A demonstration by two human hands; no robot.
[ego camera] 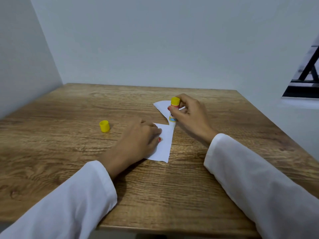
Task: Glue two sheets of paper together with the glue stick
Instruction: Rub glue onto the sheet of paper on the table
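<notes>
Your right hand [188, 114] grips the glue stick [174, 112] upright, its tip on the far corner of the near paper [164, 144]. Your left hand [138, 142] presses that sheet flat (fingers straight). The second paper [162, 106] lies beyond, toward the table's [172, 195] far edge; the cap [104, 126] stands left.

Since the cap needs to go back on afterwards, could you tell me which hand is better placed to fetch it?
Probably the left hand: the cap stands just to its left, while the right hand grips the glue stick.
</notes>
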